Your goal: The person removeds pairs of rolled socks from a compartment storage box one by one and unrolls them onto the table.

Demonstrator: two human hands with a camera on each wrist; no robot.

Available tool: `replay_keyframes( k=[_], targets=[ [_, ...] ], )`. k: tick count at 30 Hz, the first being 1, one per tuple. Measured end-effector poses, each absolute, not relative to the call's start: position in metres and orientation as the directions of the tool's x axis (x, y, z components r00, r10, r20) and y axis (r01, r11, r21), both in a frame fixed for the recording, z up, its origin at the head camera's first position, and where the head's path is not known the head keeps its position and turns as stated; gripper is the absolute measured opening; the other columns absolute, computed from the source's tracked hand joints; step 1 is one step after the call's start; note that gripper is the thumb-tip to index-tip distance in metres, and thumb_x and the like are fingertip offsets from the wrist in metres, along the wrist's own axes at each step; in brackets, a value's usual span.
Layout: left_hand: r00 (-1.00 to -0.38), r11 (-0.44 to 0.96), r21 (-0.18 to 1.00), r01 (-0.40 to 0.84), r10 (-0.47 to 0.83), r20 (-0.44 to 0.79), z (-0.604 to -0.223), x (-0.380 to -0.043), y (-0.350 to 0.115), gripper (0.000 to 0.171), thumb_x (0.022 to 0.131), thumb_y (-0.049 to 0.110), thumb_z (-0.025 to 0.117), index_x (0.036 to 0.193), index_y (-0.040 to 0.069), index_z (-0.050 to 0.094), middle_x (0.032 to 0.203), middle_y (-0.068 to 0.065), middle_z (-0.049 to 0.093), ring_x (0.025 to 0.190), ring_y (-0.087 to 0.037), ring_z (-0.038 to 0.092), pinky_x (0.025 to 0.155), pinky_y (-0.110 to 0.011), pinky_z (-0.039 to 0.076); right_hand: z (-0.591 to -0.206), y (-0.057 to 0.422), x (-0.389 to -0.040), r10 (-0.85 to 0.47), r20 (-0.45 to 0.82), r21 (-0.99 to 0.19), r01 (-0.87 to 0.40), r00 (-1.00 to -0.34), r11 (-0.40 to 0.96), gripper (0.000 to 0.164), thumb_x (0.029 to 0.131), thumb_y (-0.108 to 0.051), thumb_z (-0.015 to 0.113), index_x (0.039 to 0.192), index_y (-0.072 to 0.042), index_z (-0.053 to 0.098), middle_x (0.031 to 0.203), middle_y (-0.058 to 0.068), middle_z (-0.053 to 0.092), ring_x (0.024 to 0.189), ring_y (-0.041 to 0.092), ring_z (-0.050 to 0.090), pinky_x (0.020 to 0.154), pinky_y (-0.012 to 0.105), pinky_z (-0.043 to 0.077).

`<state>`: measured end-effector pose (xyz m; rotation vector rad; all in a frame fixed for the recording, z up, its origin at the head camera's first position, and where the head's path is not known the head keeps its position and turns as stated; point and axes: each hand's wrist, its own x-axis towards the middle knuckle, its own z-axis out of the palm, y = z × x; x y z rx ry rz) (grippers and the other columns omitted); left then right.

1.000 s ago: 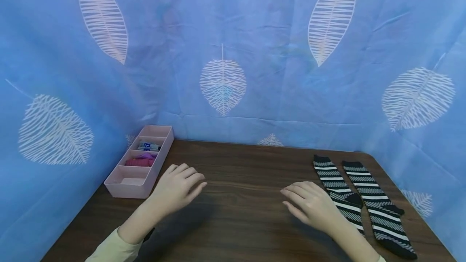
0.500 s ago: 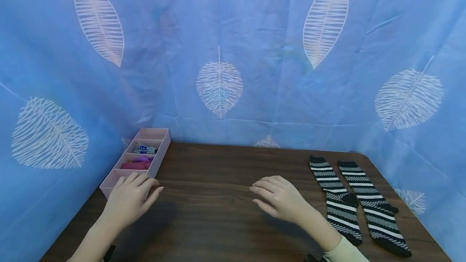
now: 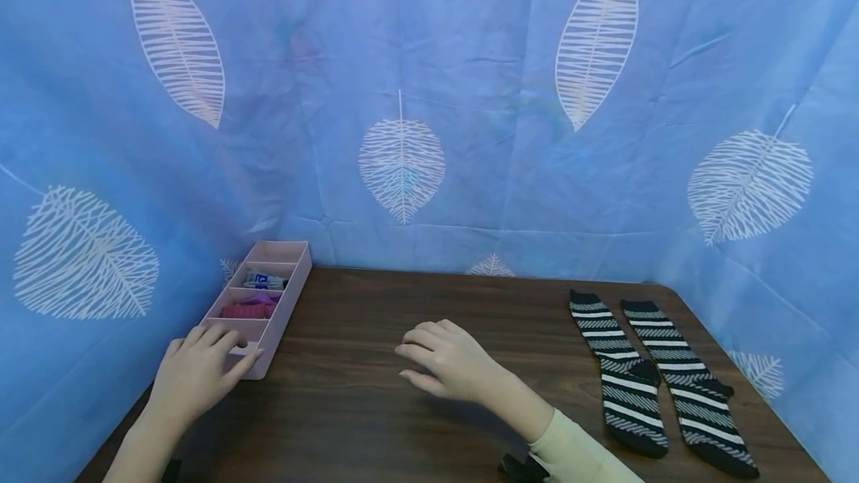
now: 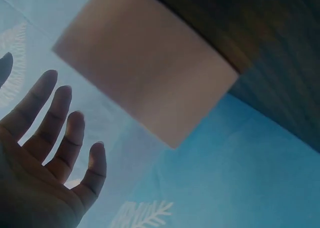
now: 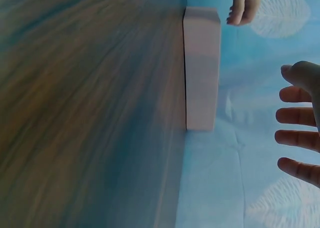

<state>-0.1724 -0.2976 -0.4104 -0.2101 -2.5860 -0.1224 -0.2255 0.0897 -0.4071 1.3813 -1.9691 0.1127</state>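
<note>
Nearest me, at the bottom edge, I see a pale sleeve (image 3: 584, 453) on the right forearm, with a black object (image 3: 522, 468) by its cuff. The left hand (image 3: 191, 379) is at nine o'clock of the tabletop (image 3: 376, 431), palm down, its loosely spread fingers holding nothing. The right hand (image 3: 452, 360) hovers about the middle, relaxed and likewise free of any grip. At three o'clock two striped socks (image 3: 631, 393) lie flat side by side, toes towards me.

The pink box (image 3: 282, 320) stands at ten o'clock, its near compartment partly behind the left hand. By the wrist views I take that hand to be just above the rim, though dim light leaves this uncertain. The next compartment holds a red bundle (image 3: 247, 311) with something purple (image 3: 262, 299); beyond it lies a blue-and-white tube (image 3: 264, 281). Farthest, at twelve o'clock, hangs blue cloth (image 3: 470, 36) with white leaves.
</note>
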Motion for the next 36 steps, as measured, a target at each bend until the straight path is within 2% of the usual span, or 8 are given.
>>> replay_keyframes(
  k=[4, 8, 16, 24, 31, 36],
  targets=[
    [-0.897, 0.991, 0.049, 0.126, 0.093, 0.432, -0.417, -0.175, -0.303, 0.036, 0.08, 0.047, 0.074, 0.09, 0.013, 0.068, 0.094, -0.01, 0.066, 0.092, -0.031, 0.054, 0.077, -0.061, 0.045, -0.409, 0.067, -0.231, -0.801, 0.563, 0.291, -0.857, -0.206, 0.425, 0.03, 0.089, -0.041, 0.069, 0.111, -0.021, 0.071, 0.109, -0.006, 0.068, 0.102, 0.011, 0.063, 0.081, 0.027, 0.051],
    [-0.924, 0.994, 0.046, 0.1, 0.076, 0.374, -0.42, -0.174, -0.306, 0.037, 0.081, 0.05, 0.072, 0.09, 0.014, 0.068, 0.093, -0.008, 0.066, 0.091, -0.03, 0.054, 0.077, -0.061, 0.046, -0.412, 0.047, -0.237, -0.811, 0.542, 0.279, -0.864, -0.218, 0.419, 0.03, 0.09, -0.042, 0.067, 0.112, -0.023, 0.07, 0.11, -0.006, 0.068, 0.104, 0.011, 0.063, 0.082, 0.027, 0.05],
    [-0.906, 0.994, 0.039, 0.1, 0.075, 0.417, -0.426, -0.174, -0.307, 0.034, 0.081, 0.045, 0.075, 0.087, 0.013, 0.067, 0.09, -0.008, 0.065, 0.087, -0.029, 0.055, 0.073, -0.056, 0.049, -0.41, 0.012, -0.251, -0.821, 0.525, 0.262, -0.874, -0.226, 0.409, 0.028, 0.093, -0.041, 0.063, 0.112, -0.022, 0.07, 0.11, -0.005, 0.069, 0.101, 0.01, 0.063, 0.076, 0.025, 0.049],
    [-0.877, 0.992, 0.048, 0.115, 0.078, 0.475, -0.432, -0.18, -0.305, 0.026, 0.08, 0.036, 0.077, 0.084, 0.013, 0.066, 0.087, -0.009, 0.065, 0.083, -0.029, 0.055, 0.074, -0.054, 0.051, -0.411, -0.018, -0.268, -0.852, 0.469, 0.27, -0.882, -0.231, 0.387, 0.026, 0.096, -0.041, 0.059, 0.112, -0.025, 0.07, 0.108, -0.01, 0.069, 0.098, 0.007, 0.063, 0.073, 0.022, 0.048],
    [-0.872, 0.993, 0.052, 0.108, 0.07, 0.484, -0.432, -0.181, -0.304, 0.025, 0.082, 0.034, 0.076, 0.087, 0.011, 0.068, 0.09, -0.011, 0.067, 0.086, -0.031, 0.056, 0.076, -0.056, 0.051, -0.411, -0.045, -0.287, -0.84, 0.462, 0.251, -0.867, -0.284, 0.431, 0.027, 0.096, -0.043, 0.057, 0.112, -0.025, 0.07, 0.107, -0.01, 0.069, 0.098, 0.007, 0.063, 0.071, 0.021, 0.048],
    [-0.872, 0.995, 0.04, 0.089, 0.058, 0.486, -0.433, -0.182, -0.304, 0.023, 0.081, 0.033, 0.077, 0.083, 0.013, 0.067, 0.086, -0.009, 0.066, 0.083, -0.029, 0.054, 0.075, -0.053, 0.052, -0.409, -0.065, -0.297, -0.82, 0.473, 0.244, -0.846, -0.323, 0.474, 0.028, 0.095, -0.045, 0.058, 0.111, -0.026, 0.071, 0.105, -0.01, 0.069, 0.093, 0.007, 0.063, 0.066, 0.021, 0.048]
  ],
)
